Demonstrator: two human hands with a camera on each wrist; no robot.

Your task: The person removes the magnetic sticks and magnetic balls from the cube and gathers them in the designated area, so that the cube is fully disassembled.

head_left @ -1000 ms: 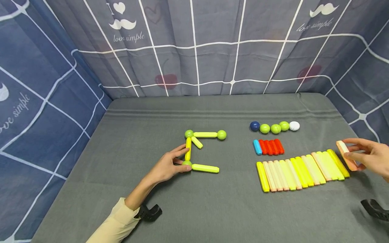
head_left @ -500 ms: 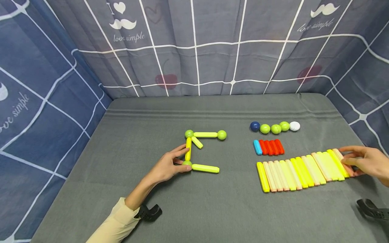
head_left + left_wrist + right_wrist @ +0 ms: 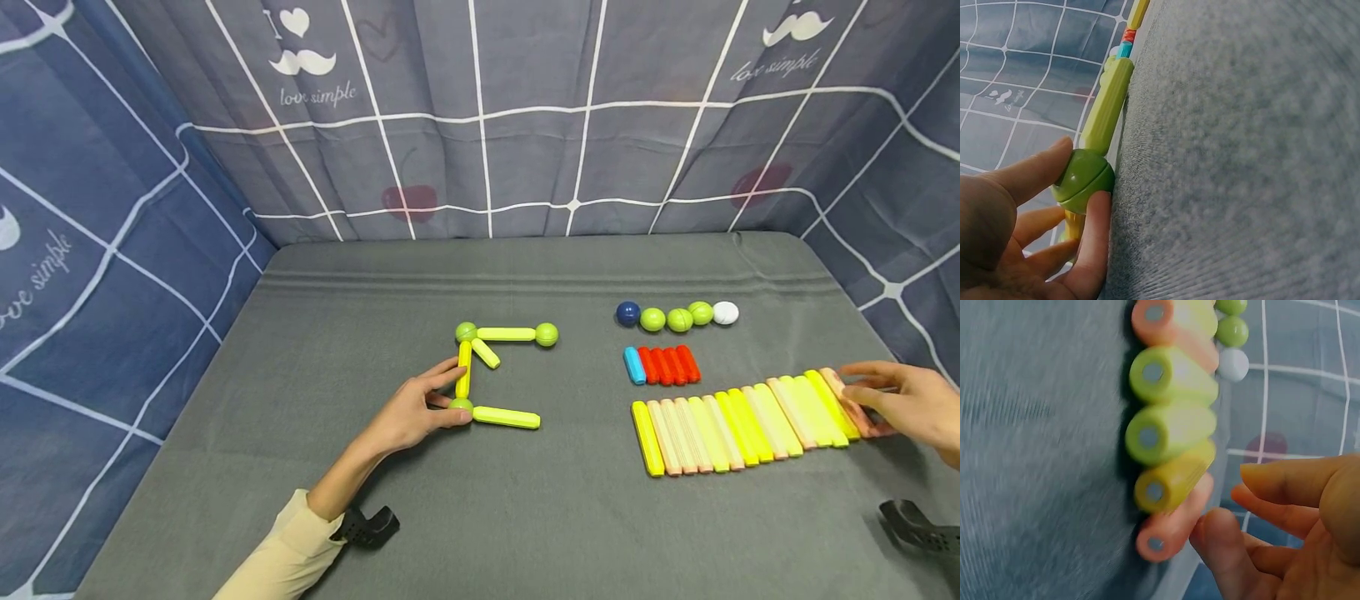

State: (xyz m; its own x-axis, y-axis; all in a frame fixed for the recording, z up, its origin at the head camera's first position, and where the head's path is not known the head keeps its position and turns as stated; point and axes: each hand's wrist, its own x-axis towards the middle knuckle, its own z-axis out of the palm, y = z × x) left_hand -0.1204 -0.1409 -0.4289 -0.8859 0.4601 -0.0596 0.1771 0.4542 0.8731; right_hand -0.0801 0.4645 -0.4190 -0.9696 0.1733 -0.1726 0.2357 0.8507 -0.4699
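In the head view my left hand (image 3: 416, 408) pinches a green ball (image 3: 1085, 181) at the near corner of a small build of green balls and yellow rods. A yellow rod (image 3: 463, 371) runs from it to the far green ball (image 3: 467, 332); a pale yellow-green rod (image 3: 507, 417) extends right from the held ball. My right hand (image 3: 903, 404) is beside a pink-orange rod (image 3: 1172, 525) that lies at the right end of a row of rods. Its fingers are spread around that rod's outer side, the thumb tip close against it; whether they touch is hard to tell.
Several yellow, green and pink rods (image 3: 750, 421) lie side by side on the grey cloth (image 3: 525, 517). Behind them lie a short blue rod (image 3: 634, 365) and several red ones (image 3: 669, 365). A line of balls (image 3: 678, 320) sits farther back, before the curtain (image 3: 525, 150).
My right hand has brought the pink-orange rod down and left to the end of the row, then loosened its fingers. The left hand and its build have stayed put.
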